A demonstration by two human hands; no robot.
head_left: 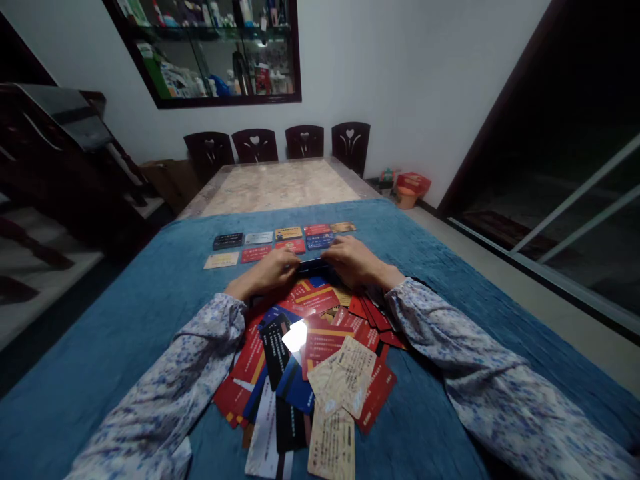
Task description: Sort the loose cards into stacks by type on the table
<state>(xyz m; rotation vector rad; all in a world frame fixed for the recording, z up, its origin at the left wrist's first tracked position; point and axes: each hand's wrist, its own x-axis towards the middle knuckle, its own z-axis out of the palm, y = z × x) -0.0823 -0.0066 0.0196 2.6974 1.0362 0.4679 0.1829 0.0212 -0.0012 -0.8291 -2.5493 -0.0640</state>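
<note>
So your worktop (295, 180) has a blue cloth (125, 267) over the near part, with a messy heap of cards (325, 350) sprawled between your forearms. Past that sit two rough rows of cards (290, 247). Your left hand (276, 270) and right hand (353, 261) are pinching opposite ends of a dark card-like piece (313, 266) at the heap's far edge, can't tell if it's several.

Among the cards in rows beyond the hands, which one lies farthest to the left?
The cream card, at the left end of the nearer row; the black card behind it sits slightly farther right.
</note>
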